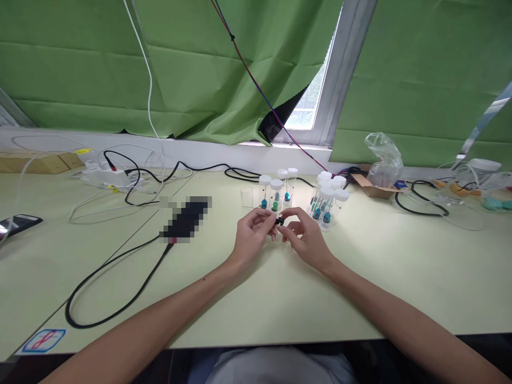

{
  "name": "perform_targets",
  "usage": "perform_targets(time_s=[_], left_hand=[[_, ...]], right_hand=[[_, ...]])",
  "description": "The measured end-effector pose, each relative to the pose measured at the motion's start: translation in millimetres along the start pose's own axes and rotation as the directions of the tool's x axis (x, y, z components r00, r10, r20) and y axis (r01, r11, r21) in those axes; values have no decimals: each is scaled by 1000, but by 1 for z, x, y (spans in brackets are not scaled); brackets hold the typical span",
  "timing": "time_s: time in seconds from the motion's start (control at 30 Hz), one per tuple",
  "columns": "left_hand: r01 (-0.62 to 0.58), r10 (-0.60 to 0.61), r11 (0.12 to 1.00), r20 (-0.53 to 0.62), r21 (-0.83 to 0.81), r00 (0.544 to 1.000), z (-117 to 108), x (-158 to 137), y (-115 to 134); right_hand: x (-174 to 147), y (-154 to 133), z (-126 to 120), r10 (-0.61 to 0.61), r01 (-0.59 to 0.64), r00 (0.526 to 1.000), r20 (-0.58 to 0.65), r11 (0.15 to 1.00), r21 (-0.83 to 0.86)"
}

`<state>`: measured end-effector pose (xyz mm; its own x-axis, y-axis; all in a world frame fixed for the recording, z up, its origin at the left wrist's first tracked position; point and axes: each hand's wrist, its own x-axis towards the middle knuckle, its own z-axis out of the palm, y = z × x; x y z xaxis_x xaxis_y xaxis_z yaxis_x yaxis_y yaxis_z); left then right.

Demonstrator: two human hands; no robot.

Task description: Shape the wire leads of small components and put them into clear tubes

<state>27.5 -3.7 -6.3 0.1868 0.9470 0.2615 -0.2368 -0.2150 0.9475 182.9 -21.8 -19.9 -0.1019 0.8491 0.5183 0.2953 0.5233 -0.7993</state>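
Above the table, my left hand [252, 232] is closed in a pinch, with a thin wire rod [256, 212] sticking out to the left. A small black part [280, 220] lies between my two hands, by the left fingertips. The thumb and index finger of my right hand [307, 237] close on that part from the right. Just beyond stand several clear vials [276, 197] with white caps, holding thin wires and blue or green pieces. Left of them is an uncapped clear tube [247, 198]. More capped vials [326, 205] cluster behind my right hand.
A dark, pixelated device [187, 218] with a looping black cable [120, 314] lies at left. A phone [18, 225] is at the far left edge. At back left sits a white power strip [110, 177]; a cardboard box [374, 185] with a plastic bag [384, 160] stands back right.
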Motion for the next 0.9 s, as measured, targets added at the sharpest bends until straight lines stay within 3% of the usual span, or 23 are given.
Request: perform_targets(time_s=[0.67,0.9], left_hand=[[-2,2,1000,47,-4,999,0,0,-1],[-12,12,1000,8,1,1000,0,0,-1]], right_hand=[[0,1,1,59,-59,998,8,998,-4],[-1,0,0,-9,9,1000,0,1000,-14]])
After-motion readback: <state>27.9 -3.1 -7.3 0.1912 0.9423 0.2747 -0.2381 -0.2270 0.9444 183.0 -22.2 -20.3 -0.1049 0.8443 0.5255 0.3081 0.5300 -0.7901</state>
